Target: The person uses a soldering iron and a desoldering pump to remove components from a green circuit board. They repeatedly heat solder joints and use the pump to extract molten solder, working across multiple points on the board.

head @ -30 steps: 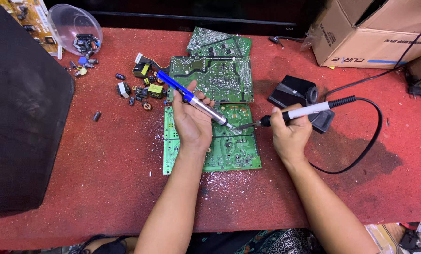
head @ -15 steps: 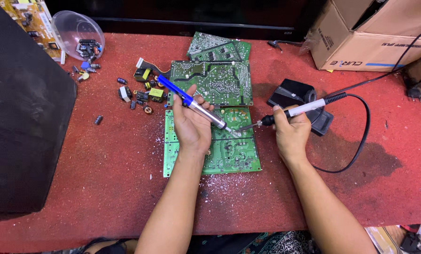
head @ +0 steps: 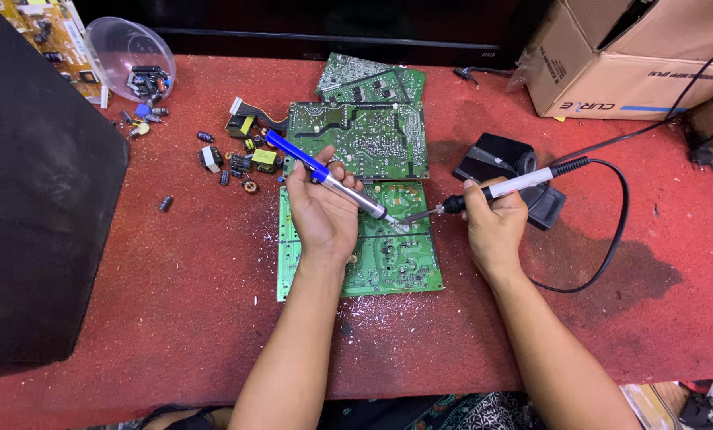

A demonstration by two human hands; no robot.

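Left hand (head: 323, 209) closed round desoldering pump (head: 330, 177), blue plunger end up-left, metal barrel w/ tip down on green circuit board (head: 388, 259). Right hand (head: 493, 224) closed round soldering iron (head: 492, 191), pencil-style grip on white handle, tip pointing left, meeting pump tip at same spot near board's upper middle. Both forearms in from bottom edge, wrists low, left palm resting on board.

Board flat on red mat (head: 173, 302), just below second board (head: 358, 138). Probably light, stiff, a bit brittle; solder side spiky, so best held by edges. Iron: handle only, tip likely hot, cord (head: 611, 239) may tug. Pump light, rigid, smooth barrel.

Outward: black stand (head: 501, 158) just beside right hand, loose components (head: 245, 159) up-left, clear bowl (head: 118, 48) w/ parts, cardboard box (head: 611, 56) top right.
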